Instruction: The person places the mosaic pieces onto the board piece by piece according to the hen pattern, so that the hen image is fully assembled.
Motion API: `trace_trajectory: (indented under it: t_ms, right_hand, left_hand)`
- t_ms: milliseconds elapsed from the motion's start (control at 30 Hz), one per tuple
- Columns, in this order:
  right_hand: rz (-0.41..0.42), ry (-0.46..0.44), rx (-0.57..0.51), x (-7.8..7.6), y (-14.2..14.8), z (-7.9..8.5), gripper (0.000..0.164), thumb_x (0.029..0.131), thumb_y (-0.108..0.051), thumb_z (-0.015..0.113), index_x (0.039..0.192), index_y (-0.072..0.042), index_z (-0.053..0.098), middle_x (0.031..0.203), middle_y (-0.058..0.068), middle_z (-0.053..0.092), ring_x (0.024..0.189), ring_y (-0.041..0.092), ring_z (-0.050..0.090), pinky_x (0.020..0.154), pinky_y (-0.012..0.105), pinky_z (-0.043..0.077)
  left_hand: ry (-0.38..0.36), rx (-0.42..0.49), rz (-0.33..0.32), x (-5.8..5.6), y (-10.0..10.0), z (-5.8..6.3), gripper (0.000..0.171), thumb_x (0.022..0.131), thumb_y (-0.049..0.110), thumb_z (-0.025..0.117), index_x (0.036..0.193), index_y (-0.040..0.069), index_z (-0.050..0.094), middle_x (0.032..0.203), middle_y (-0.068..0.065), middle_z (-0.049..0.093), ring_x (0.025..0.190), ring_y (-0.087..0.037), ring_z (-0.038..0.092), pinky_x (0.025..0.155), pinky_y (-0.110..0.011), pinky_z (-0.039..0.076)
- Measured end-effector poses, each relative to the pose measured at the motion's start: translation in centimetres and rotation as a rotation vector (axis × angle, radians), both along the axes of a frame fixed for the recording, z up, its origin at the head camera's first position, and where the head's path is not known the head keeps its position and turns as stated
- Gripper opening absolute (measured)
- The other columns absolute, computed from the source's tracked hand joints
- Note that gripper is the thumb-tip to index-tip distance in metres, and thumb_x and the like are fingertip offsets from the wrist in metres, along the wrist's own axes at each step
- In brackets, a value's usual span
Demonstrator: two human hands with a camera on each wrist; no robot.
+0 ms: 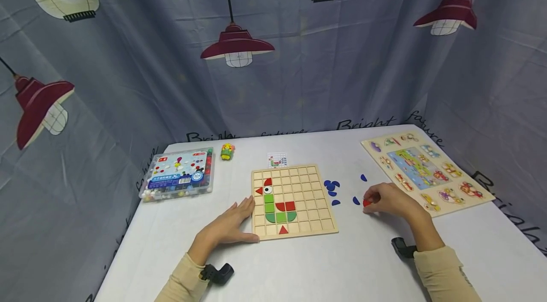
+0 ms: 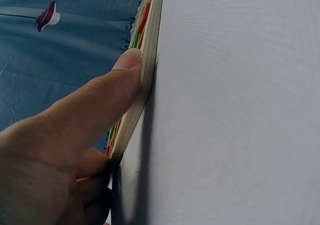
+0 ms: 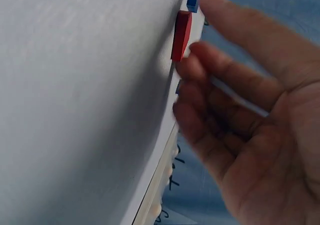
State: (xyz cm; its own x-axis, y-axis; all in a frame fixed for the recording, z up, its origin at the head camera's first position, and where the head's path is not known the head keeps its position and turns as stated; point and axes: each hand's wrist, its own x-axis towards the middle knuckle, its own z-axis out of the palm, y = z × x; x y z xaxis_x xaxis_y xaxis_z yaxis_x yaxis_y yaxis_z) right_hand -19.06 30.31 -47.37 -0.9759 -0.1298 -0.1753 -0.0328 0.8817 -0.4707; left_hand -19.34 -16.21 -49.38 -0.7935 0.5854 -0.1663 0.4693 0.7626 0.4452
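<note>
A wooden grid board (image 1: 307, 207) lies mid-table, with red, green and white pieces set in its left part. My left hand (image 1: 228, 223) rests at its left edge, fingers extended; in the left wrist view the thumb (image 2: 112, 82) lies against the board's side. To the right of the board, my right hand (image 1: 391, 200) is low over the table at a red piece (image 1: 366, 202). In the right wrist view that red piece (image 3: 181, 36) stands just off the fingertips, thumb and fingers parted. Several blue pieces (image 1: 331, 185) are scattered between board and right hand.
A small printed pattern card (image 1: 278, 160) touches the board's far edge. At left are a clear plastic case (image 1: 179, 174) and a small green-yellow figure (image 1: 227, 151). A wooden picture puzzle (image 1: 427, 174) lies at right, beyond the right hand. Curtains (image 1: 273, 93) hang behind the table.
</note>
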Motion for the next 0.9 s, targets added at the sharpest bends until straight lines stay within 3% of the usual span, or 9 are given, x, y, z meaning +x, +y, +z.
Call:
trace_trajectory:
  t_ms: [167,333,600,900]
  right_hand:
    - [-0.009,0.006,0.019,0.12,0.21,0.02,0.027,0.072,-0.020,0.085,0.089,-0.005,0.071,0.081,0.002,0.066,0.075,0.016,0.054,0.066,0.029,0.049]
    - [-0.005,0.010,0.003,0.17,0.50,-0.27,0.025,0.073,-0.008,0.082,0.096,-0.005,0.073,0.088,0.004,0.069,0.080,0.018,0.057,0.073,0.035,0.055]
    - [-0.077,0.016,0.036,-0.03,0.84,-0.58,0.040,0.069,-0.027,0.087,0.094,-0.001,0.069,0.083,0.005,0.066,0.076,0.018,0.055,0.066,0.030,0.049]
    - [-0.089,0.029,0.006,0.23,0.78,-0.74,0.032,0.072,-0.022,0.086,0.089,-0.002,0.069,0.077,0.003,0.063,0.072,0.017,0.053,0.061,0.027,0.044]
  left_hand:
    - [-0.004,0.000,0.001,0.05,0.01,-0.09,0.106,0.077,0.063,0.071,0.153,0.003,0.026,0.163,-0.011,0.019,0.152,-0.027,0.019,0.126,-0.045,0.017]
    - [-0.005,0.004,0.004,0.11,0.04,-0.06,0.107,0.076,0.063,0.071,0.153,0.003,0.027,0.163,-0.011,0.020,0.151,-0.027,0.019,0.126,-0.045,0.017]
    - [0.001,0.007,0.003,0.16,0.02,-0.01,0.106,0.077,0.062,0.071,0.153,0.003,0.027,0.163,-0.012,0.020,0.151,-0.027,0.020,0.126,-0.045,0.017]
    - [-0.004,-0.005,0.004,0.16,0.00,0.00,0.106,0.077,0.062,0.071,0.153,0.004,0.027,0.163,-0.011,0.020,0.151,-0.027,0.020,0.126,-0.045,0.017]
